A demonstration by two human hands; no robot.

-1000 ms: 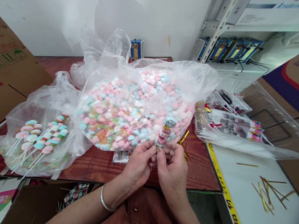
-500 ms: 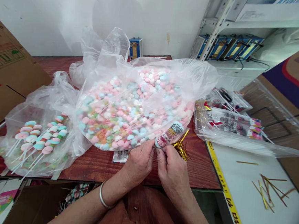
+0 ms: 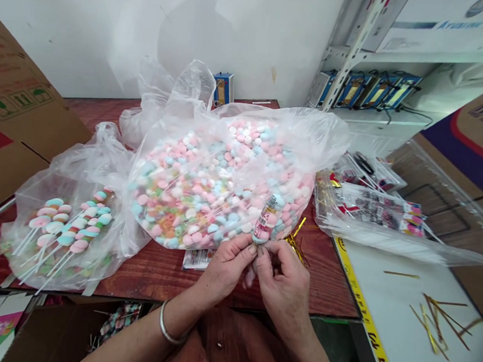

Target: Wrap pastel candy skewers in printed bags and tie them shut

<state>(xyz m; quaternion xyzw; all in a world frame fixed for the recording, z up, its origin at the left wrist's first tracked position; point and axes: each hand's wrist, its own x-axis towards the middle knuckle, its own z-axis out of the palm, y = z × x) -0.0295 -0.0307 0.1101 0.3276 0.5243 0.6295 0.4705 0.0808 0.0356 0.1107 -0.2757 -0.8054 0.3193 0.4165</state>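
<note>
1. Where the left hand (image 3: 227,263) and right hand (image 3: 287,279) meet, we see both clamped on the lower end of the wrapped sweet (image 3: 269,216), above the table (image 3: 154,277), toward its front edge.
2. Should either pinch slacken, we judge that the wrapper (image 3: 261,225) could loosen or the wrapped sweet drop.
3. We note pink and pale-blue colouring, dark print, upper end leaning right.
</note>
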